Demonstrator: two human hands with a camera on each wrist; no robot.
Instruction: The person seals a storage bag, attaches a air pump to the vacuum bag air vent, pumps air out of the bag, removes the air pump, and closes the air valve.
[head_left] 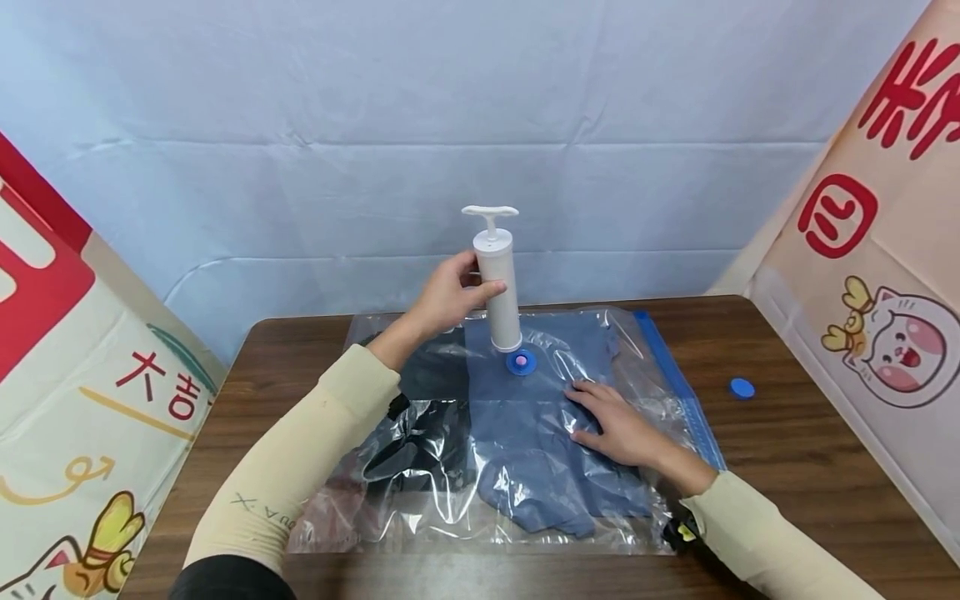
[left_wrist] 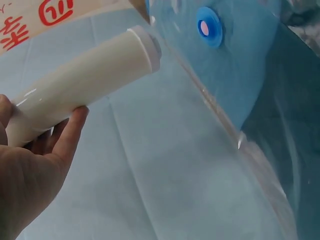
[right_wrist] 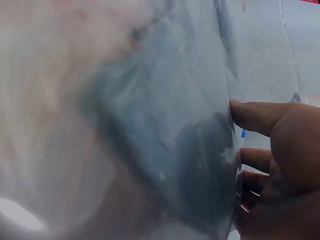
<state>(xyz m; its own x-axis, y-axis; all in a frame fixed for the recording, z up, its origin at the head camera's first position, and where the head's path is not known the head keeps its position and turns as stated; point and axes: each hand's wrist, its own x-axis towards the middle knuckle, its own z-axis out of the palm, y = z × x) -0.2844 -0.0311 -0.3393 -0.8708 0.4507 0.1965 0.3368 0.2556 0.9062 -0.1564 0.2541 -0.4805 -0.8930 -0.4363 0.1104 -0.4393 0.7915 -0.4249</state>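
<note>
My left hand (head_left: 448, 302) grips the barrel of a white hand pump (head_left: 498, 287), its T-shaped handle at the top. The pump stands nearly upright, its lower end just behind the blue round valve (head_left: 521, 361) of a clear vacuum storage bag (head_left: 450, 521). In the left wrist view a gap shows between the pump's end (left_wrist: 145, 47) and the valve (left_wrist: 209, 27), whose middle is pink. Folded blue cloth (head_left: 525, 450) and dark cloth (head_left: 431, 442) lie inside the bag. My right hand (head_left: 618, 425) rests on the bag over the blue cloth, fingers extended.
A small blue round cap (head_left: 742, 388) lies on the wooden table (head_left: 795, 467) right of the bag. The bag's blue zip edge (head_left: 678, 387) runs along its right side. Pale fabric (head_left: 375, 167) hangs behind the table, with printed sheets at both sides.
</note>
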